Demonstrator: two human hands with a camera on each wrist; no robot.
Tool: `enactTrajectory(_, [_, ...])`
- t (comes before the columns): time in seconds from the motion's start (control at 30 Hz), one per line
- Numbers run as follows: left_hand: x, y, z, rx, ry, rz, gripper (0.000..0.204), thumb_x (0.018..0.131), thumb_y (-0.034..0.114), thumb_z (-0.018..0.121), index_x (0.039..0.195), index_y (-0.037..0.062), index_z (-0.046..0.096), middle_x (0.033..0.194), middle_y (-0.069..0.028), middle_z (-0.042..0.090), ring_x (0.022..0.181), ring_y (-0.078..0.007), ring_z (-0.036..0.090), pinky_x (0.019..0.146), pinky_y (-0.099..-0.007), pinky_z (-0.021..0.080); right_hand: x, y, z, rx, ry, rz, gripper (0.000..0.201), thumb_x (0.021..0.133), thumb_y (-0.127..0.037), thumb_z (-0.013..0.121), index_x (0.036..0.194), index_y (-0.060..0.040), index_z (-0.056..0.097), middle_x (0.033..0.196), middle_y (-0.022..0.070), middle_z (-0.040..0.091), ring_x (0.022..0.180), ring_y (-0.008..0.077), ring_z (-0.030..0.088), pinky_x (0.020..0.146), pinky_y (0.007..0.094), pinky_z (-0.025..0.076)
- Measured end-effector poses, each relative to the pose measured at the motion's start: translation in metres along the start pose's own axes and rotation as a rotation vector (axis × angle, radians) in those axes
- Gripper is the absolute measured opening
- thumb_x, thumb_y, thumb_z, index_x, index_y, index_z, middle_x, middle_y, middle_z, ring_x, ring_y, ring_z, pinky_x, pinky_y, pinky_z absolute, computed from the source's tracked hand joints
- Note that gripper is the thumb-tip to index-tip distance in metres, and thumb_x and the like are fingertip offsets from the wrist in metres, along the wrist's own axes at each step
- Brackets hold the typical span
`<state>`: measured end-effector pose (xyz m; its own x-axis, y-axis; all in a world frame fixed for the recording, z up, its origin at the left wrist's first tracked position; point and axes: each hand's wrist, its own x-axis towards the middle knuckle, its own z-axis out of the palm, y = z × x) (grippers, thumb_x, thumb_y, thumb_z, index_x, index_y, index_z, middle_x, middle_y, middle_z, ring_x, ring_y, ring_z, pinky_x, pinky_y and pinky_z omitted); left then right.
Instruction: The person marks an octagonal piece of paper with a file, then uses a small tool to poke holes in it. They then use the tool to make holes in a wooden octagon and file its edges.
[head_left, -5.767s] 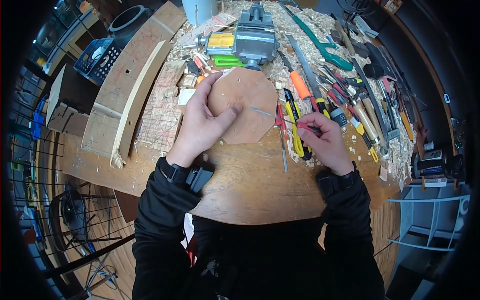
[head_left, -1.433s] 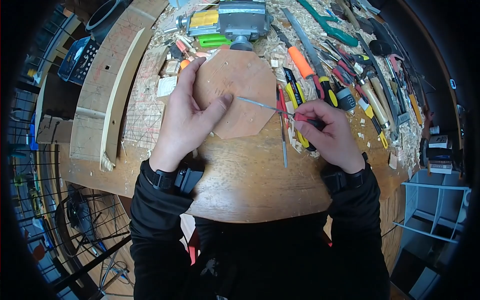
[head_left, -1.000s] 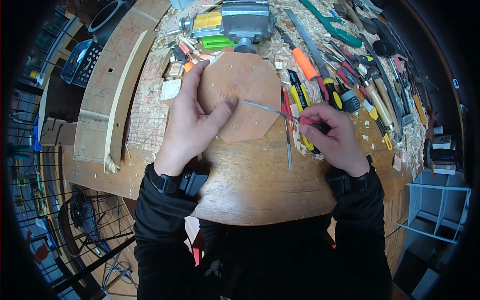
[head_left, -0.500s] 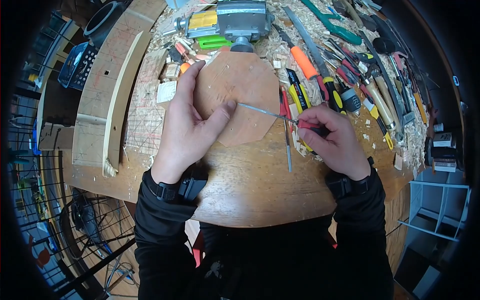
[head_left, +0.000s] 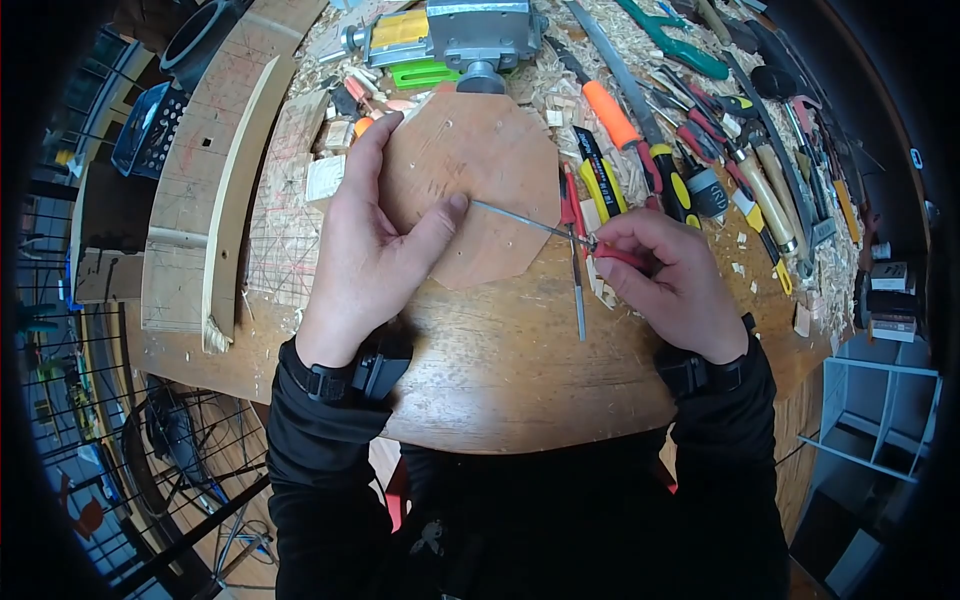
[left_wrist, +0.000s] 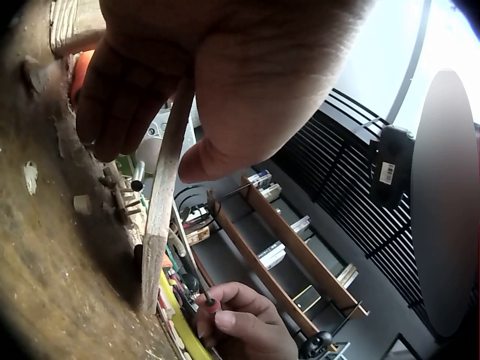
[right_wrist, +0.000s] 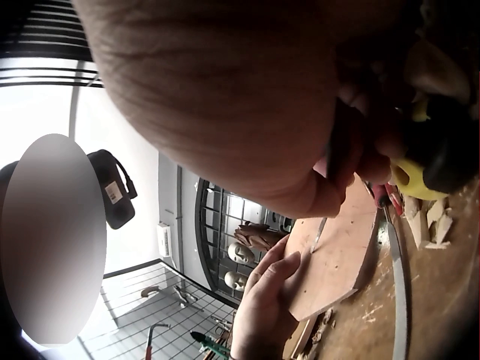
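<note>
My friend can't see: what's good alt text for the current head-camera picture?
A person's left hand grips a many-sided wooden board while the right hand holds a thin, red-handled tool over its face. A grey vise sits beyond; other tools and wood shavings crowd the right side.
</note>
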<state>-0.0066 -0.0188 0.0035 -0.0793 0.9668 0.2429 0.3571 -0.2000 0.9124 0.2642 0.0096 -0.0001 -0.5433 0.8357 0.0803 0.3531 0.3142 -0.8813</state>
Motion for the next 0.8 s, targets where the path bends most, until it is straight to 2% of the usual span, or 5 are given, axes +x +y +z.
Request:
enactTrajectory(0.27, [-0.0004, 0.003, 0.0018, 0.005, 0.0, 0.005, 0.072, 0.084, 0.004, 0.071, 0.141, -0.0102, 0.03, 0.125, -0.0234, 0.054, 0.116, -0.0242, 0.057, 0.098, -0.0328, 0.048, -0.0018, -0.0026, 0.0, -0.068, -0.018, 0.001, 0.018, 0.085, -0.008, 0.069, 0.1, -0.0018, 0.062, 0.078, 0.0088, 0.058, 0.067, 0.019, 0.059, 0.062, 0.0305, 0.046])
enactTrajectory(0.33, [-0.0009, 0.0028, 0.002, 0.004, 0.009, 0.02, 0.072, 0.084, 0.004, 0.071, 0.141, -0.0102, 0.03, 0.125, -0.0233, 0.054, 0.116, -0.0243, 0.057, 0.098, -0.0329, 0.049, -0.0028, 0.0009, 0.0006, -0.123, -0.007, -0.071, 0.019, 0.084, -0.008, 0.069, 0.1, -0.0024, 0.063, 0.076, 0.0088, 0.057, 0.066, 0.0211, 0.059, 0.06, 0.0318, 0.045])
enactTrajectory(0.63, [0.0003, 0.0024, 0.003, 0.065, 0.005, 0.044, 0.071, 0.083, 0.005, 0.072, 0.14, -0.0094, 0.032, 0.121, -0.0218, 0.057, 0.111, -0.0223, 0.059, 0.095, -0.0323, 0.05, -0.0025, -0.0003, 0.0006, -0.172, -0.023, -0.113, 0.021, 0.082, -0.01, 0.07, 0.101, -0.0028, 0.063, 0.074, 0.0091, 0.058, 0.066, 0.0227, 0.059, 0.06, 0.0335, 0.045])
enactTrajectory(0.8, [0.0007, 0.006, 0.0045, -0.024, 0.013, -0.06, 0.07, 0.083, 0.005, 0.072, 0.14, -0.0085, 0.034, 0.122, -0.0194, 0.056, 0.111, -0.021, 0.059, 0.095, -0.0317, 0.05, -0.0019, 0.0002, -0.0013, -0.186, -0.026, -0.121, 0.02, 0.083, -0.009, 0.07, 0.1, -0.0029, 0.062, 0.072, 0.0083, 0.058, 0.065, 0.0227, 0.058, 0.06, 0.0335, 0.045])
